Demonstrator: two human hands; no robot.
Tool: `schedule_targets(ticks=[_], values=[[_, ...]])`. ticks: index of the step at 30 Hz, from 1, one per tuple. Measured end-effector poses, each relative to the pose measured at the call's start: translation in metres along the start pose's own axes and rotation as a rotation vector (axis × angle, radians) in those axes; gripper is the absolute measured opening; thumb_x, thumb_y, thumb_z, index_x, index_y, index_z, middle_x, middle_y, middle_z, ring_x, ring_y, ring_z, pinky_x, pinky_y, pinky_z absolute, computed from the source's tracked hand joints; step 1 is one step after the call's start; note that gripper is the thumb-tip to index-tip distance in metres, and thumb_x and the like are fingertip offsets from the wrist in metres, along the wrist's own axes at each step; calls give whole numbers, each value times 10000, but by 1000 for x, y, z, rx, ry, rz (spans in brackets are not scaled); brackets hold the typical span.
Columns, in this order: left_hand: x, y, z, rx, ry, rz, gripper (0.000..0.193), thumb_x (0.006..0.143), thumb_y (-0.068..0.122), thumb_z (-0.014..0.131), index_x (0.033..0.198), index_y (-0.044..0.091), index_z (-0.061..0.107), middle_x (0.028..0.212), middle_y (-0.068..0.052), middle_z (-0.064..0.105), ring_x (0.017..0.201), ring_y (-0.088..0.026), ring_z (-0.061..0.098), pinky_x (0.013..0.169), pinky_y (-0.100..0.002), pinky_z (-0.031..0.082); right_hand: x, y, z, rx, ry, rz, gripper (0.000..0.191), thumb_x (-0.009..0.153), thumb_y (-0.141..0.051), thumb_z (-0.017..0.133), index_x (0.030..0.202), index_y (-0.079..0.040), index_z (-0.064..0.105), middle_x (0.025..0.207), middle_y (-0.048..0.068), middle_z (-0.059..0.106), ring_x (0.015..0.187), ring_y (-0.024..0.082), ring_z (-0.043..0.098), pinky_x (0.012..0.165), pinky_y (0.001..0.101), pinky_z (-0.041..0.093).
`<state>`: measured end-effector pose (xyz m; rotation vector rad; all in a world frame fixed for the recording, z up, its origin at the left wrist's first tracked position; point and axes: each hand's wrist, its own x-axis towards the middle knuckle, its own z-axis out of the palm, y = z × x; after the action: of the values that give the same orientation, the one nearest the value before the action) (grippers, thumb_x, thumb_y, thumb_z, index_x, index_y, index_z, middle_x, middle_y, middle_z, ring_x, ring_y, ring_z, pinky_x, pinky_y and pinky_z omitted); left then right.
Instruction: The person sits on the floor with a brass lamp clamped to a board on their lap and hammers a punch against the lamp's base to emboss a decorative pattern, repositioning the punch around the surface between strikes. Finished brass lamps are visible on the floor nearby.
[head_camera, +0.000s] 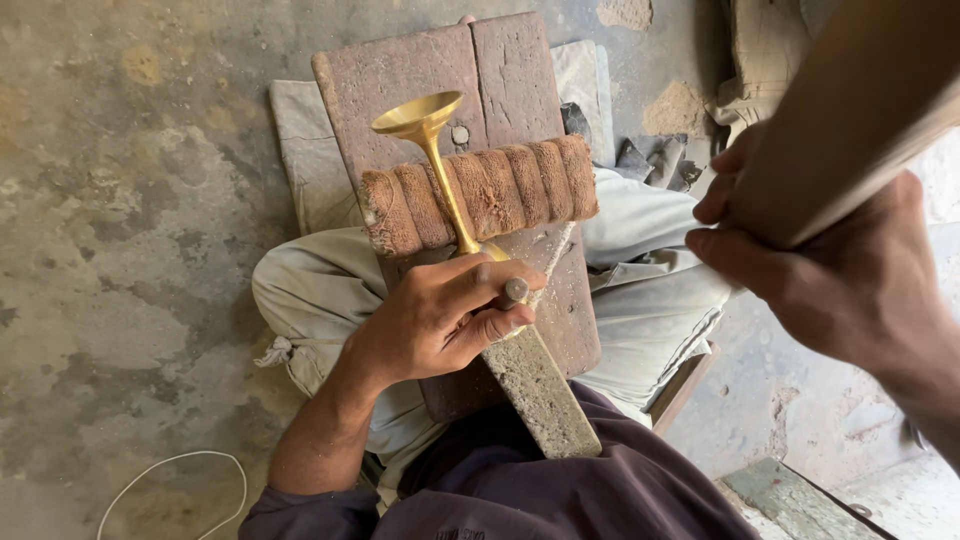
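Note:
My left hand (440, 315) grips the lower end of a brass goblet-shaped piece (425, 125), together with a short metal punch (515, 290) between thumb and finger. The brass piece's stem lies across a brown rope-wrapped roll (510, 185) on a worn wooden board (500, 75) that rests over my legs. My right hand (830, 270), raised close to the camera at the right, is closed around a thick wooden handle (850, 110). The handle's far end is out of view.
A grey stone-like bar (540, 390) runs from under my left hand toward my lap. Folded cloth (300, 140) lies under the board on a stained concrete floor (120, 200). A white cord (170, 470) loops at the lower left. Wooden pieces (790, 495) sit at lower right.

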<state>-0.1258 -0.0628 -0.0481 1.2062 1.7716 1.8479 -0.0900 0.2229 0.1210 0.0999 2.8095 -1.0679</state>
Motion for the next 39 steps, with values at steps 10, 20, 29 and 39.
schedule_targets(ticks=[10, 20, 29, 39], values=[[0, 3, -4, -1, -4, 16, 349, 1025, 184, 722, 1343, 139, 585, 1036, -38, 710, 836, -113, 756, 660, -279, 619, -2, -12, 0, -533, -24, 15, 306, 830, -90, 781, 1126, -60, 709, 952, 91, 744, 776, 200, 728, 710, 373, 601], [-2, 0, -6, -24, -11, 24, 319, 1013, 197, 735, 1309, 161, 621, 985, -32, 701, 778, -114, 721, 641, -308, 581, -2, -24, 2, -544, -2, 38, 441, 824, -198, 804, 1249, -169, 687, 956, 8, 751, 817, 172, 743, 771, 402, 598], [-2, -5, -8, -40, -27, 58, 254, 1026, 210, 725, 1264, 178, 643, 981, -20, 704, 777, -114, 717, 658, -307, 589, -6, -15, 4, -871, -73, -67, 453, 831, -183, 793, 1273, -196, 694, 969, 3, 756, 843, 183, 732, 803, 396, 603], [-5, -8, -9, -96, -21, 59, 350, 1040, 192, 708, 1374, 161, 608, 1018, -12, 712, 837, -111, 760, 667, -295, 612, -8, -32, 8, -388, 68, 107, 459, 868, -182, 809, 1279, -69, 640, 1007, 96, 746, 899, 174, 742, 759, 351, 618]])
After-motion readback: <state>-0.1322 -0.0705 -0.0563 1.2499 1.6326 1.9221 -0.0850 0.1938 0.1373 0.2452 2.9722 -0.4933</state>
